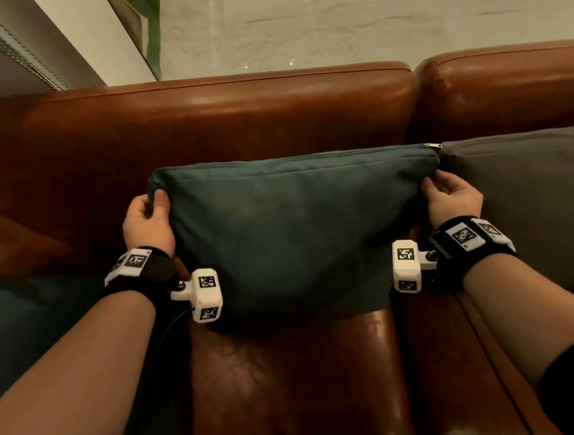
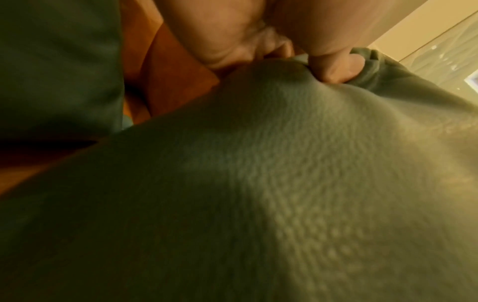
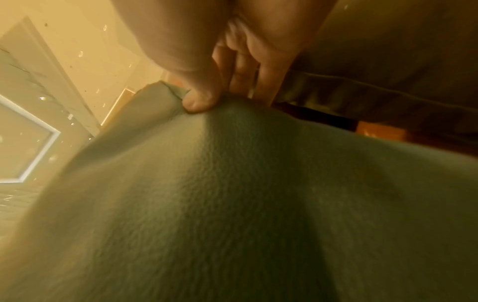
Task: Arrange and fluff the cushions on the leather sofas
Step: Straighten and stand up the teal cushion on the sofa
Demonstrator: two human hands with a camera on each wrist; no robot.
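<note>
A dark teal cushion (image 1: 290,234) stands upright on the brown leather sofa (image 1: 223,119), against its backrest, zipper along the top edge. My left hand (image 1: 151,214) pinches the cushion's upper left corner, thumb on the front face. My right hand (image 1: 448,191) pinches the upper right corner the same way. In the left wrist view the thumb (image 2: 336,67) digs into the teal fabric (image 2: 258,183). The right wrist view shows the thumb (image 3: 199,98) pressed into the fabric (image 3: 207,204), with curled fingers behind it.
A grey-olive cushion (image 1: 532,205) leans against the sofa back just right of the teal one, touching it. Another dark teal cushion (image 1: 29,323) lies at the left under my forearm. Pale marble floor (image 1: 366,15) lies behind the sofa.
</note>
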